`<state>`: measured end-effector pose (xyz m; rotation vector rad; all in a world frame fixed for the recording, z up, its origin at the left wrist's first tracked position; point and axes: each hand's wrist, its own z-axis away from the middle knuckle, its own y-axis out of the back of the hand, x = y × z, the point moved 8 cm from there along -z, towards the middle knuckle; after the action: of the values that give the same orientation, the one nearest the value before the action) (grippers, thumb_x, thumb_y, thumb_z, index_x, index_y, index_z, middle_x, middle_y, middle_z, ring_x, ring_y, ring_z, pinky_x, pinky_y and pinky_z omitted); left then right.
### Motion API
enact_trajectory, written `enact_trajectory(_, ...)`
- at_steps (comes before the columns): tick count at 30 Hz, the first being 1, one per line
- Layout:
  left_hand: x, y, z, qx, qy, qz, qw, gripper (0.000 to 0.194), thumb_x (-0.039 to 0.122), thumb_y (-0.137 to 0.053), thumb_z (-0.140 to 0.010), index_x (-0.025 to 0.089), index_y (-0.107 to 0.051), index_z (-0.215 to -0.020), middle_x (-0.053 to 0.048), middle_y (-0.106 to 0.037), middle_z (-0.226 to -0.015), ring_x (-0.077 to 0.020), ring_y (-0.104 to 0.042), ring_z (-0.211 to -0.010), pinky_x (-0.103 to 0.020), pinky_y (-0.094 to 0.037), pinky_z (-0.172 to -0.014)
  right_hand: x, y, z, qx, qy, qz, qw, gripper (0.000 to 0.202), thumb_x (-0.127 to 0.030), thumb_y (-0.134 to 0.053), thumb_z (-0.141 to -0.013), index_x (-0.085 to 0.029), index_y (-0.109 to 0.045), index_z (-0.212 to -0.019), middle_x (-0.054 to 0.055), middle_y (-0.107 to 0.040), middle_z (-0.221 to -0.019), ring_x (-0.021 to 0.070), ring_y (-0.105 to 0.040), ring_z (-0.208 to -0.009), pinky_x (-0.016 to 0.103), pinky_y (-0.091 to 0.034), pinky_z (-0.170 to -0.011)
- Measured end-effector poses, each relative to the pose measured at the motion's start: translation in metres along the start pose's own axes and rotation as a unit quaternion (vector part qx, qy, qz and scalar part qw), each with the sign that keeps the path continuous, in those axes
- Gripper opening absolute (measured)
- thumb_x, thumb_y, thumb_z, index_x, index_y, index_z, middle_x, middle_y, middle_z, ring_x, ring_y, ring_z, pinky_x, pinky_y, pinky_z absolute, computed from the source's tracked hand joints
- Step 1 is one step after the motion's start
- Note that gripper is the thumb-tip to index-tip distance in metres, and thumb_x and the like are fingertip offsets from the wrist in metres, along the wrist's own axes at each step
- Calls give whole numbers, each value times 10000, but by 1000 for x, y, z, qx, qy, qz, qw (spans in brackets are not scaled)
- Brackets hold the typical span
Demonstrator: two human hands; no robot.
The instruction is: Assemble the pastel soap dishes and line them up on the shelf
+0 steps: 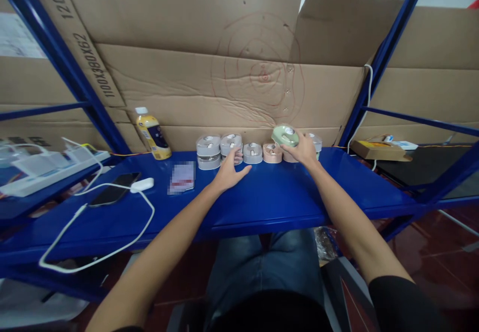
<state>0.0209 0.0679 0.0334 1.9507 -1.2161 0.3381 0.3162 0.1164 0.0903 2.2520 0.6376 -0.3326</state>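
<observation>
A row of small rounded clear-lidded cases stands along the back of the blue shelf. My right hand (305, 148) grips a green case (285, 136), tilted and raised above the row. Beneath it are a pink case (272, 153) and another, partly hidden pinkish one. At the left end stand two stacks of grey cases, the outer stack (208, 151) and the inner stack (231, 144). My left hand (230, 171) is open in front of the inner stack, fingers spread; whether they touch it I cannot tell. Between them sits a single grey case (252, 153). Behind my right hand shows another stack (317, 142).
A yellow bottle (152, 135) stands at the back left. A phone-like blurred item (182, 177), a dark phone (115, 189) and a white cable (151, 217) lie on the blue shelf (262, 197). Cardboard (179, 82) lines the back; blue posts rise on both sides.
</observation>
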Motion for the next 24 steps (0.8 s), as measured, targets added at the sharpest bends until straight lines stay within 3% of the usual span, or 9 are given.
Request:
enact_trajectory(4, 3, -10, 2, -25, -11, -22, 999, 688, 398, -741, -848, 180, -443, -1428, -133, -646, -1227, -242, -653, -1064, -436, -561, -958, 13, -17, -9, 0, -39, 169, 985, 779, -625, -695, -820, -93, -577, -1376, 270, -628, -1230, 413, -583, -1148, 542, -450, -981)
enact_trajectory(7, 4, -13, 3, -37, -9, -34, 999, 654, 379, -730, -860, 183, -452, -1419, -136, -644, -1239, -239, -647, -1055, -425, -571, -924, 12, -29, -6, -8, -58, 238, 969, 705, -609, -633, -882, -66, -558, -1326, 286, -621, -1208, 406, -565, -1137, 509, -420, -975)
enact_trajectory(11, 3, -14, 4, -48, 0, -47, 998, 621, 363, -723, -866, 207, -462, -1407, -129, -632, -1254, -235, -641, -1043, -415, -581, -894, 10, -35, 0, -6, -66, 270, 960, 703, -584, -589, -916, -32, -511, -1344, 307, -588, -1246, 414, -531, -1157, 504, -398, -972)
enact_trajectory(15, 2, -16, 5, -55, 6, -52, 997, 614, 363, -720, -869, 201, -468, -1405, -135, -614, -1268, -236, -643, -1039, -403, -589, -864, 8, -32, 2, 9, -44, 259, 965, 675, -549, -534, -944, 0, -518, -1337, 331, -541, -1319, 464, -457, -1264, 572, -365, -1021)
enact_trajectory(19, 1, -15, 5, -49, 8, -57, 997, 616, 362, -725, -870, 195, -473, -1407, -139, -603, -1278, -238, -650, -1040, -394, -596, -848, -19, -33, 3, 21, 57, 244, 968, 632, -469, -491, -977, -3, -491, -1404, 338, -444, -1490, 487, -316, -1437, 638, -275, -1119)
enact_trajectory(24, -2, -10, 2, -25, -7, -72, 997, 559, 335, -713, -879, 179, -497, -1370, -151, -600, -1321, -236, -666, -1033, -396, -607, -854, -94, -87, 23, -125, 259, 187, 939, 639, -464, -523, -983, -50, -485, -1468, 276, -426, -1575, 409, -365, -1471, 532, -312, -1182)
